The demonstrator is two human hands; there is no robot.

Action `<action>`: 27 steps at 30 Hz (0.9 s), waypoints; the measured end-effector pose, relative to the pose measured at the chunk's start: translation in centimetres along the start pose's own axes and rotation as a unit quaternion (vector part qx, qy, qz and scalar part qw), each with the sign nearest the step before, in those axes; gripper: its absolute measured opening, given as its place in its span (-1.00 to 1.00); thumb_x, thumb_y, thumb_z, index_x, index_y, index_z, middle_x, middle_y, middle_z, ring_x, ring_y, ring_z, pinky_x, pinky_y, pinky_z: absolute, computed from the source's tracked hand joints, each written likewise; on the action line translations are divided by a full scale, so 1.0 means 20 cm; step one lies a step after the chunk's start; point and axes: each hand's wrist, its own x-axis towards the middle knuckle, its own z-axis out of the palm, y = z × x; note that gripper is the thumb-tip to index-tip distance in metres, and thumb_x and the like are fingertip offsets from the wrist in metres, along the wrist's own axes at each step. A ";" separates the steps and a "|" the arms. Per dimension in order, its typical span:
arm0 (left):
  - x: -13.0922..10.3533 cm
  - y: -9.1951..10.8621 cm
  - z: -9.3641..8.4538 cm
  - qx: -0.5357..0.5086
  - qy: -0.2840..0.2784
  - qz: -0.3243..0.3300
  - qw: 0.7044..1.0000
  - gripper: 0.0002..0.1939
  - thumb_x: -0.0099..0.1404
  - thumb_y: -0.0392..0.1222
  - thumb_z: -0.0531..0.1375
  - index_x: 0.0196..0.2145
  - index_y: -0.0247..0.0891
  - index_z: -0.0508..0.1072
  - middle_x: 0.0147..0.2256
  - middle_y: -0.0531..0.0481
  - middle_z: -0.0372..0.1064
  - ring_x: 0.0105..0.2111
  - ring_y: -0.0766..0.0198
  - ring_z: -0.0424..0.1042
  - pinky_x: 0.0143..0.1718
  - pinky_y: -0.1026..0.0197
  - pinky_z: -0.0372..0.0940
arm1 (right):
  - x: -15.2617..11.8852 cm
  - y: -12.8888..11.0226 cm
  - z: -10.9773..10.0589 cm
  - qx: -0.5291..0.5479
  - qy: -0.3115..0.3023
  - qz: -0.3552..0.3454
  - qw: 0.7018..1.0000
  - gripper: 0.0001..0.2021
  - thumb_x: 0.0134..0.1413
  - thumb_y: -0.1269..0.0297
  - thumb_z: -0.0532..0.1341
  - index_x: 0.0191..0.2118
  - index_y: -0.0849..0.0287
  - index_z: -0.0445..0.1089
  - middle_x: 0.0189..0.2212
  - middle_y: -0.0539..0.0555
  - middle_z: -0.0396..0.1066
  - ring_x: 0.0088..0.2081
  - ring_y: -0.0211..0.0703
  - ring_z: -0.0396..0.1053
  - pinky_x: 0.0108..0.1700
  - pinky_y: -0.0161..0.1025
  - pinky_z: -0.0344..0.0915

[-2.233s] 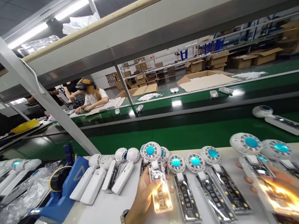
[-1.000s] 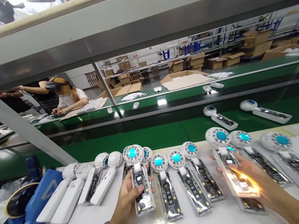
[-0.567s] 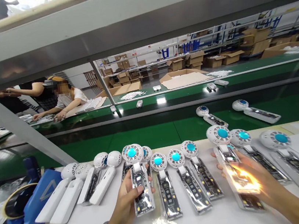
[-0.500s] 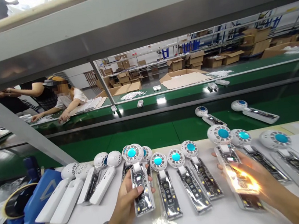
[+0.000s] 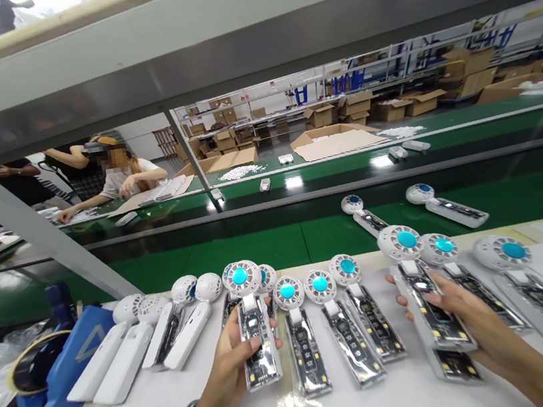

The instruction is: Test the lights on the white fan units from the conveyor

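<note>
My left hand (image 5: 232,357) is closed round a handheld fan (image 5: 258,343), its thumb on the clear body over the circuit board. This fan has a round white vented head with a blue centre. On the right, my right hand (image 5: 456,312) grips another handheld fan (image 5: 432,305) of the same kind, thumb on its board side. Part of one more fan (image 5: 456,365) shows beneath it. Between my hands several similar fans (image 5: 354,343) lie on the white table, clear side up. Two further fans (image 5: 490,301) rest to the right of my right hand.
White-backed fans (image 5: 122,366) lie at left, beside a blue tape dispenser (image 5: 69,387). Two fans (image 5: 457,211) sit on the green belt (image 5: 257,246) beyond the table. A slanted metal post (image 5: 54,241) stands at left. Co-workers (image 5: 120,174) and open cartons (image 5: 338,140) are farther back.
The bright yellow light on the fan in my right hand has gone out. Fans on the near belt have shifted left, and parts on the far belt right. A co-worker's hand has lifted.
</note>
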 end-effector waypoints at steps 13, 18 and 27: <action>0.01 -0.01 -0.02 -0.010 -0.032 0.015 0.999 -0.44 0.09 -0.30 0.25 0.02 -0.26 0.13 -0.25 -0.09 0.32 -0.35 0.18 0.39 -0.33 0.19 0.32 | 0.01 0.03 -0.04 -0.013 -0.027 -0.003 1.000 -0.33 -0.15 0.17 0.24 0.15 0.12 0.09 -0.13 0.22 0.42 -0.28 0.05 0.43 -0.34 -0.19 0.41; 0.01 -0.02 -0.03 -0.005 -0.049 0.014 0.999 -0.45 0.11 -0.31 0.23 0.02 -0.27 0.10 -0.22 -0.14 0.31 -0.33 0.15 0.39 -0.33 0.16 0.31 | 0.01 0.03 -0.05 -0.027 -0.032 0.007 0.999 -0.30 -0.13 0.16 0.22 0.18 0.12 0.03 -0.13 0.20 0.42 -0.26 0.06 0.43 -0.36 -0.20 0.40; 0.00 -0.02 -0.03 -0.008 -0.047 0.013 0.999 -0.44 0.12 -0.31 0.22 0.03 -0.26 0.09 -0.22 -0.13 0.31 -0.32 0.14 0.39 -0.34 0.18 0.31 | 0.01 0.03 -0.05 -0.008 -0.044 0.009 0.999 -0.32 -0.11 0.20 0.21 0.18 0.10 0.02 -0.16 0.18 0.43 -0.29 0.01 0.43 -0.37 -0.22 0.39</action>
